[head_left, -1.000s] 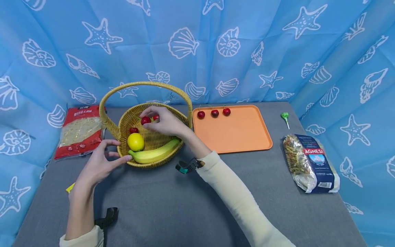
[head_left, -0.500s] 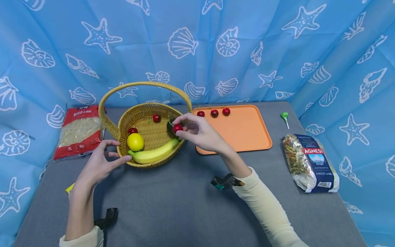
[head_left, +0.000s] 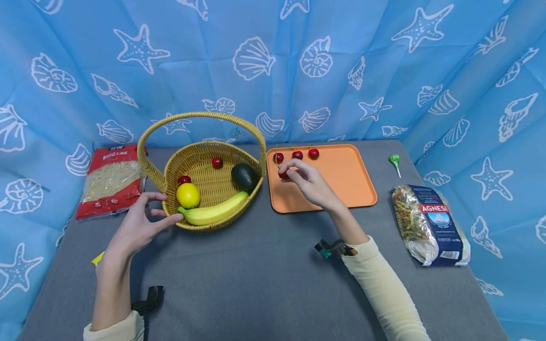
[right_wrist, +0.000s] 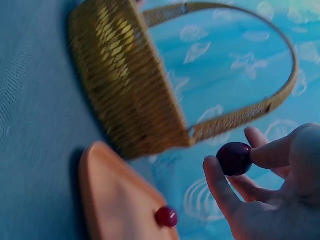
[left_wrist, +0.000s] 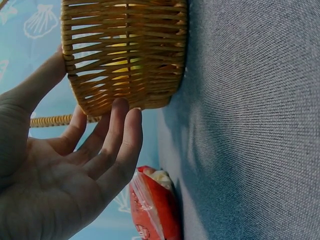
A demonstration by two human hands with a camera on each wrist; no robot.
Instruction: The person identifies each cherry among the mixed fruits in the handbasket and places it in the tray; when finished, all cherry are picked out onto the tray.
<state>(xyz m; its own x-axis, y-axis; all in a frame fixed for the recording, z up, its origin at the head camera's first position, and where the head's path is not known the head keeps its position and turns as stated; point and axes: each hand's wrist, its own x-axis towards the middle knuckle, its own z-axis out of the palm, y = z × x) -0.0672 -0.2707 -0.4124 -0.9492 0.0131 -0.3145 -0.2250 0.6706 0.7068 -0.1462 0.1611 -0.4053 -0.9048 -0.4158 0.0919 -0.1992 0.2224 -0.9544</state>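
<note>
In the head view my right hand (head_left: 313,183) pinches a dark red cherry (head_left: 283,174) with a stem over the left part of the orange tray (head_left: 328,182). The right wrist view shows this cherry (right_wrist: 234,159) between thumb and fingertips, off the tray. Three more cherries (head_left: 297,155) lie along the tray's back edge. My left hand (head_left: 138,225) touches the near left rim of the wicker basket (head_left: 213,227), its thumb and fingers spread. Inside the basket are a banana (head_left: 215,210), a yellow lemon-like fruit (head_left: 187,195), an avocado (head_left: 245,177) and two cherries (head_left: 217,163).
A red pasta bag (head_left: 108,182) lies left of the basket, whose tall handle (head_left: 200,115) arches up. To the tray's right are a green lollipop (head_left: 394,161) and an Agnesi pasta bag (head_left: 431,225). A blue curtain (head_left: 273,94) hangs behind the grey table (head_left: 239,284).
My right hand has carried the cherry from inside the basket rightward to over the tray, uncovering the avocado. The left hand has stayed at the basket rim.
</note>
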